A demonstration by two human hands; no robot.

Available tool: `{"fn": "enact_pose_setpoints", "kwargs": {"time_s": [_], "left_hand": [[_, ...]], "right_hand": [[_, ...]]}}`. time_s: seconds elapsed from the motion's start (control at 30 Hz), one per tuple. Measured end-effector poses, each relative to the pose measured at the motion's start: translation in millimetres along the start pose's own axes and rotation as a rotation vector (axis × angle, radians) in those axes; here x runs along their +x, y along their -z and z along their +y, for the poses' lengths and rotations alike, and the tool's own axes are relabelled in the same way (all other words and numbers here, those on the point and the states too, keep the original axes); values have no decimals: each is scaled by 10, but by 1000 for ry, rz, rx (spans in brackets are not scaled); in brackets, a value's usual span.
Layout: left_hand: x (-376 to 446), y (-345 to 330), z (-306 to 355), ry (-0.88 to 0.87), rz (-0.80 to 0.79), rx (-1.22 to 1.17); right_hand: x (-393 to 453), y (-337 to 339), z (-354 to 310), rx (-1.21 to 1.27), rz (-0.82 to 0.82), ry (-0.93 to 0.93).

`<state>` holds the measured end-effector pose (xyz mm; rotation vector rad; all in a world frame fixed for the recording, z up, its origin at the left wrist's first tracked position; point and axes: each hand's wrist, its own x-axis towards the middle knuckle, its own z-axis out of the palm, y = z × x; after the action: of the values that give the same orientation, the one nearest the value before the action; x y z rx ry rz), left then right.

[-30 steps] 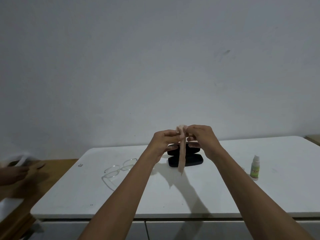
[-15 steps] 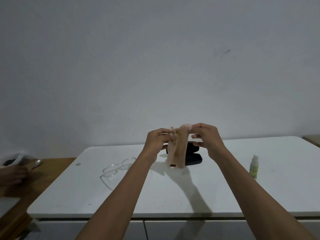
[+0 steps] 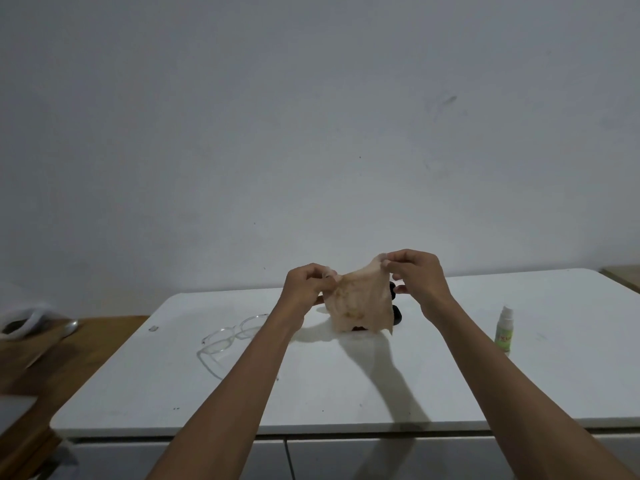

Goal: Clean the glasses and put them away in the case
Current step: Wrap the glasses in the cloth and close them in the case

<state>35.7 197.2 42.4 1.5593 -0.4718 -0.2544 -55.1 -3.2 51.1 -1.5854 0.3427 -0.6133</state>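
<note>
A grey wall [image 3: 311,133] backed the white table [image 3: 346,386]. Your left hand [image 3: 304,285] and right hand [image 3: 417,275] each pinched an upper corner of the stained beige cloth [image 3: 358,303], which largely hid the black case [image 3: 396,315]. The clear-framed glasses [image 3: 230,336] lay left; a spray bottle [image 3: 504,329] stood right.

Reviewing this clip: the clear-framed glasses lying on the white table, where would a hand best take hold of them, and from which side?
Judging by their pose, grip the clear-framed glasses at the bridge between the two lenses, coming from above. They appear to lie flat on the white table with temples unfolded toward the camera, so the bridge avoids smearing the lenses. The left hand is nearer, though it pinches the beige cloth.
</note>
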Motion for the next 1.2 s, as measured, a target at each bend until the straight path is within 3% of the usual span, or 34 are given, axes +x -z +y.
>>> {"fn": "enact_pose_setpoints", "kwargs": {"time_s": [0.2, 0.43, 0.6, 0.83, 1.2], "left_hand": [[60, 11, -31, 69, 185, -92], [74, 95, -60, 1, 204, -62], [-27, 215, -185, -12, 34, 99], [-290, 392, -479, 113, -394, 528], [-576, 323, -554, 260, -681, 788]], "right_hand": [[-11, 10, 33, 6, 23, -7], [3, 59, 120, -19, -7, -27], [-96, 163, 237, -106, -120, -73], [-328, 374, 456, -549, -597, -310], [-508, 353, 477, -826, -800, -393]]}}
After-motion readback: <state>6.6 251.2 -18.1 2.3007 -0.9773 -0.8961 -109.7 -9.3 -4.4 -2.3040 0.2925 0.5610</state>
